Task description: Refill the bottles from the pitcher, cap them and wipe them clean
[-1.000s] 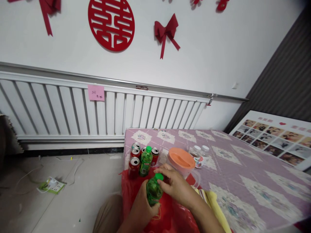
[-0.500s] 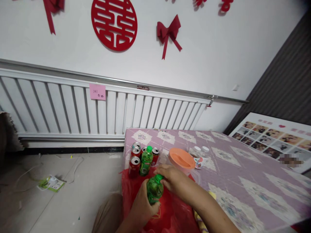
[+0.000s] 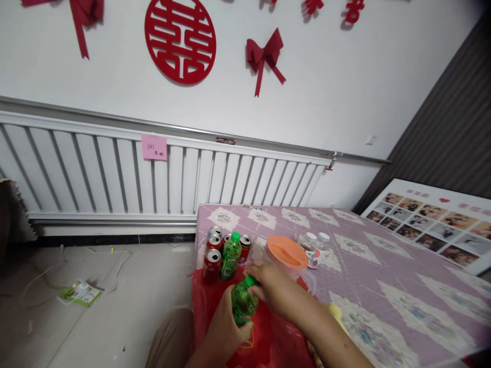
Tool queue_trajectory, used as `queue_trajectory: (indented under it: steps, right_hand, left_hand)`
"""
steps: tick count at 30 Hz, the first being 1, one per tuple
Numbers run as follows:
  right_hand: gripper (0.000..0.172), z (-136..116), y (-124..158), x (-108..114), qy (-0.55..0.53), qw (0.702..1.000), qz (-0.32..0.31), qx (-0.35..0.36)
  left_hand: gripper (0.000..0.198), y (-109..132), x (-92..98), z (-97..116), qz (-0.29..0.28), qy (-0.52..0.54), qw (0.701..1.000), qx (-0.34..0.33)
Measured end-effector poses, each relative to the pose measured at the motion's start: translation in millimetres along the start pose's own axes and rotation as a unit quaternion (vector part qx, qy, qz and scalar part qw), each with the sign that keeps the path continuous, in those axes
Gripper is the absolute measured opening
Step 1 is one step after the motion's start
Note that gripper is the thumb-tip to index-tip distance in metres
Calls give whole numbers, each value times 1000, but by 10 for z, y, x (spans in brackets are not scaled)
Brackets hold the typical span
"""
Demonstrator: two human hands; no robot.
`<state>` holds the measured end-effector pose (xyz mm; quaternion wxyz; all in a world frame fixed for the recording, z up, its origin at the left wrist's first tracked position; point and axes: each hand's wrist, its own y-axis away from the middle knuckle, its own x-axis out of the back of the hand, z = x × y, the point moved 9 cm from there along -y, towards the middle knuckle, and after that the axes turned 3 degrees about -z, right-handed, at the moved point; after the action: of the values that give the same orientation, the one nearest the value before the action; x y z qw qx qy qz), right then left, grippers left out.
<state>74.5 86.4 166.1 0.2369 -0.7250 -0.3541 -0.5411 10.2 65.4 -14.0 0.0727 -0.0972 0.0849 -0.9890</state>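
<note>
My left hand (image 3: pixel 225 323) is wrapped around the body of a green plastic drink bottle (image 3: pixel 244 304), which tilts slightly over a red covering (image 3: pixel 274 335). At its top, my right hand (image 3: pixel 266 280) has thumb and fingers closed around the green cap (image 3: pixel 250 281). The cap appears to be on the bottle's neck. Just beyond stands a second green bottle (image 3: pixel 230 260), upright with its cap on. Several drink cans cluster around it, including an opened red can (image 3: pixel 212 263) on its left and another red can (image 3: pixel 245 248) behind on its right.
Right of the cans sits a tub with an orange lid (image 3: pixel 287 250). Clear bottles with white caps (image 3: pixel 322 245) stand past it on the purple patterned bedspread (image 3: pixel 368 281). A white radiator (image 3: pixel 184 176) lines the wall. On the floor at left lies a power strip (image 3: pixel 81 292) with cords.
The view has tilted up slightly. My right hand has shifted a little at the cap, its thumb now closer against it. The left hand keeps its hold on the bottle.
</note>
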Motion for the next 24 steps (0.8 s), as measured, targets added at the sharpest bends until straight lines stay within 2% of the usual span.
queue_trajectory:
  steps: [4,12,18,24]
  right_hand:
    - [20,44,25,-13,-19,1000,0,10]
    - [39,54,50,-15,-83,995,13,61]
    - [30,87,17,-54,-22,1000,-7,20]
    - [6,95,-7,-26,14,999,-5,-42]
  left_hand:
    - [78,2,-7,-32,2,-12,1000,1]
    - [78,-6,-11,-42,0,-24,1000,1]
    - [79,0,-14,-38,-5,-9,1000,7]
    - [78,3,-16,-48,-7,-10,1000,8]
